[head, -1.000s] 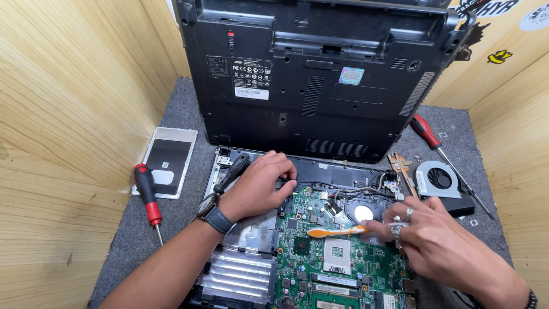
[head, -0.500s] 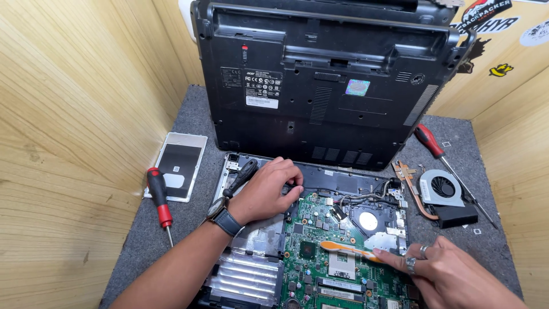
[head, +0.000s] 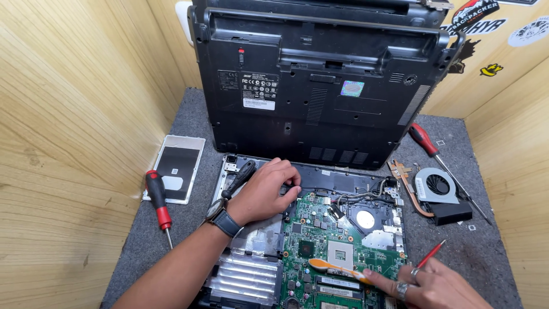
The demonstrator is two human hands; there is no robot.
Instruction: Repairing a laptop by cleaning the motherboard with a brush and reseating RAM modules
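- The right hand [head: 434, 286], at the near edge of the view, has its fingers curled shut around an orange pry tool [head: 334, 268]. The tool's flat tip lies on the green motherboard [head: 337, 246], just in front of the square processor socket [head: 341, 252]. A thin red tool [head: 430, 254] sticks out past the same hand, but I cannot tell whether the fingers grip it.
- To lever well here, the tip should stay flat and shallow against the board, since small chips and connectors crowd it on all sides.
- The left hand [head: 264, 191] rests palm-down on the upper left corner of the board, fingers bent loosely and closed on nothing, and pins the chassis. That bracing looks worth keeping, because firm, even pressure stops the board from hopping when it frees.
- Cables [head: 366, 191] run along the board's far edge, so any lift should be slow and watched for snags.
- On the grey mat [head: 189, 229] covering the bench, a red-handled screwdriver [head: 158, 200] and a drive tray [head: 177, 169] lie to the left. A cooling fan [head: 437, 186] with its copper pipe and a second screwdriver [head: 426, 142] lie to the right.
- Farthest off, the black bottom cover [head: 320, 86] stands tilted against the wooden wall.
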